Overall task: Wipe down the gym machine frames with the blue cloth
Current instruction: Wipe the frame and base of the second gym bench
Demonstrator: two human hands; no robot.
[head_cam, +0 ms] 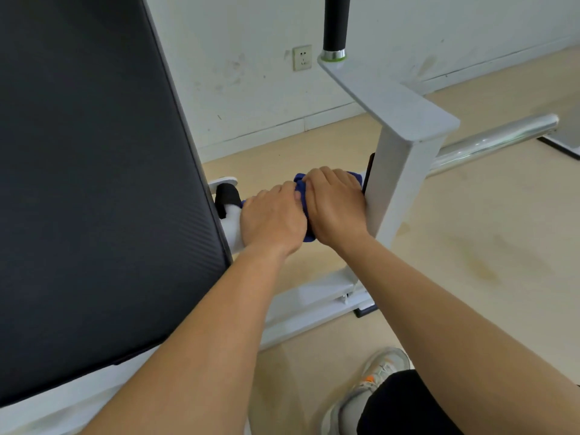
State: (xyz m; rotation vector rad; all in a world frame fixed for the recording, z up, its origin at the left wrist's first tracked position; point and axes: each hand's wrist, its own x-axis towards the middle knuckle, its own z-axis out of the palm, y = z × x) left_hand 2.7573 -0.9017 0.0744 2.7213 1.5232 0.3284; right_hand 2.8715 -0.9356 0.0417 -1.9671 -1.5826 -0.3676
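**Wiping the low bar, two hands on one rag**

The left hand [273,218] and right hand [334,205] sit side by side, fingers curled down over the blue cloth [300,180]. It's bunched under them around the white crossbar [232,229], with bits poking out past the knuckles. It looks soft, light and floppy, so I'd grab it wadded, full palm. The upright post [398,171] is just beyond the right fingers.
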